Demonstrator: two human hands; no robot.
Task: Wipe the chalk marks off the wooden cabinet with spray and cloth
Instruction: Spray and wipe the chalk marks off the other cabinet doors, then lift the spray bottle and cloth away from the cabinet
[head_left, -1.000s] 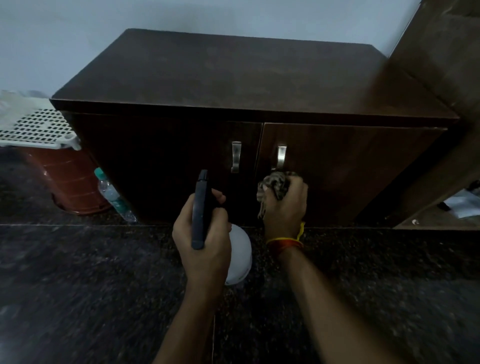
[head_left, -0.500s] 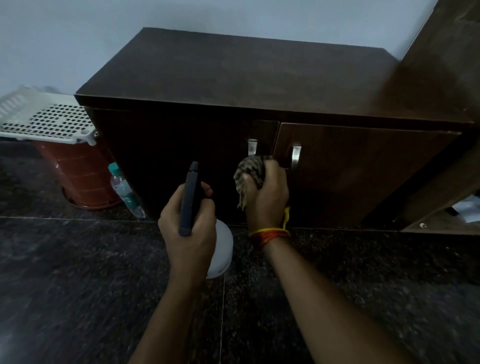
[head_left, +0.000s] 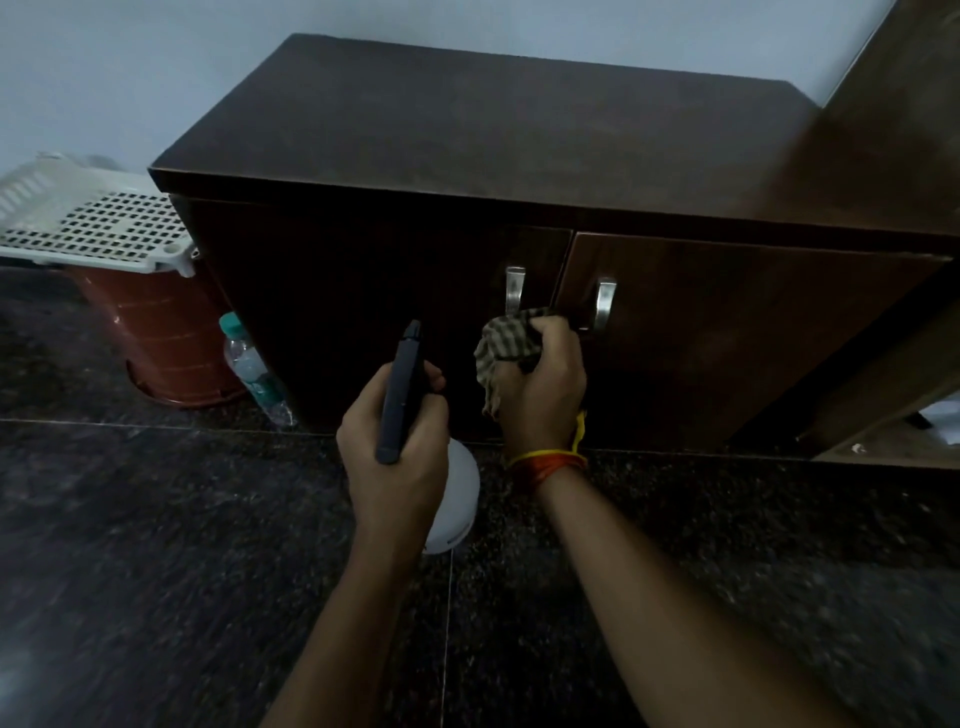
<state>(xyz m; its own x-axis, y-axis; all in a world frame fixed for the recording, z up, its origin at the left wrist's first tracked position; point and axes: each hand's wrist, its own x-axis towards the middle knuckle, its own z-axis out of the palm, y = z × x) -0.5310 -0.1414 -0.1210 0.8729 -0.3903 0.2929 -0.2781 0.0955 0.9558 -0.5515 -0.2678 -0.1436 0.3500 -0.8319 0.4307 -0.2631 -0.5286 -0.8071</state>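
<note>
Wiping the cabinet (head_left: 519, 156) front by the handles.
Right hand (head_left: 540, 387) grips the cloth (head_left: 506, 340); left hand (head_left: 397, 447) grips the spray bottle (head_left: 402, 389). Next, probably more rubbing.

Both bare forearms reached forward and down. The left hand (head_left: 397, 441) was curled closed, knuckles up, thumb on top. The right hand (head_left: 540, 387) was clenched in a fist farther forward, with coloured threads tied round its wrist.
</note>
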